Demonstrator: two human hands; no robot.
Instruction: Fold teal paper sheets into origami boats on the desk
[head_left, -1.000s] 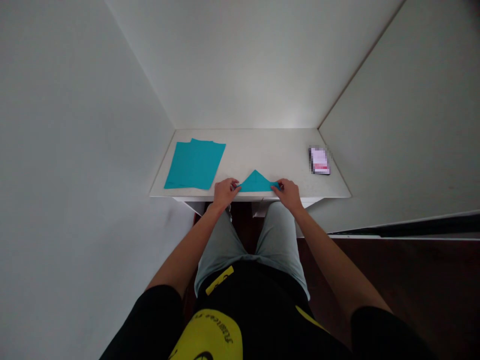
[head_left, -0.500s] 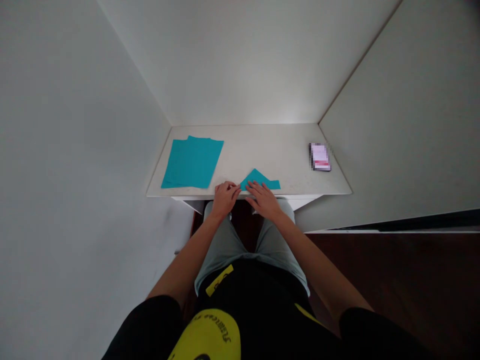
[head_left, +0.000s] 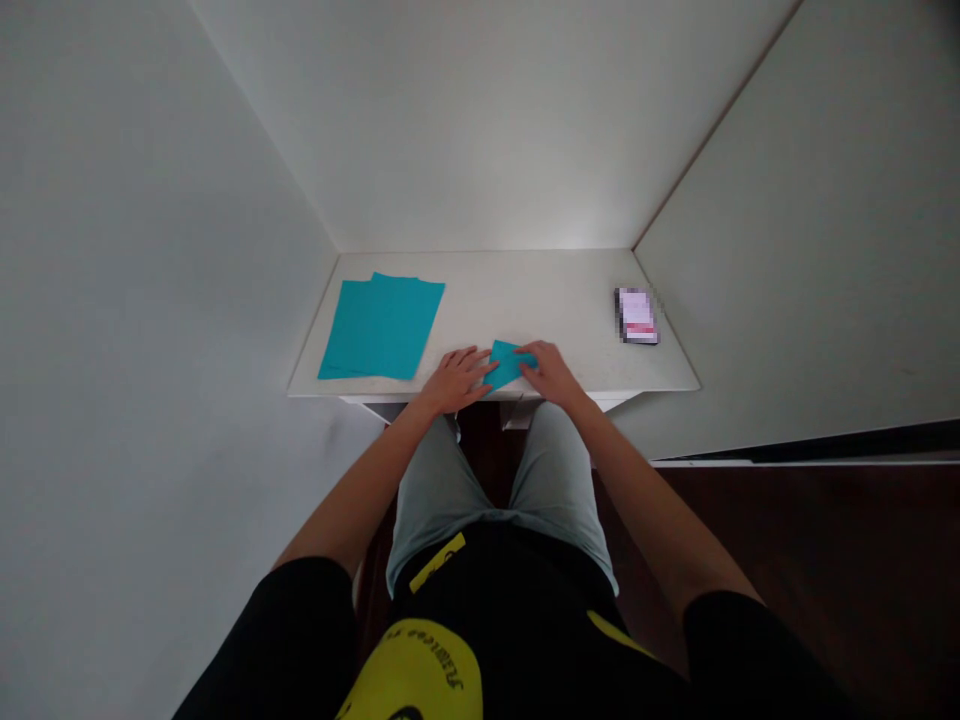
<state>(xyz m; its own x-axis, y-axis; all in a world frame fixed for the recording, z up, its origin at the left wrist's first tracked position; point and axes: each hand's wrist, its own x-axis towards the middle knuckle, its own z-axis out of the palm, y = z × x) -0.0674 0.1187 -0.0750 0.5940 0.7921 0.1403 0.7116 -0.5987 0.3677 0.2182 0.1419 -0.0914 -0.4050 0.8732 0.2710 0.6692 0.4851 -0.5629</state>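
Paper [head_left: 508, 367], blue and folded into a small angular piece, lies near the front edge of the white desk [head_left: 532, 290], at about the middle of its width. Left hand [head_left: 456, 381]: palm down, fingers spread, fingertips resting on the left side of the piece, nothing gripped. Right hand [head_left: 553, 373]: at the opposite end, half curled, thumb and forefinger parted over the right corner (whether they pinch it or merely press it cannot be told). Blue sheets [head_left: 381, 328] lie in an overlapping stack at the desk's left, apart from the folded piece. A flat rectangular object [head_left: 637, 316], its face blurred by pixelation, lies near the right edge.
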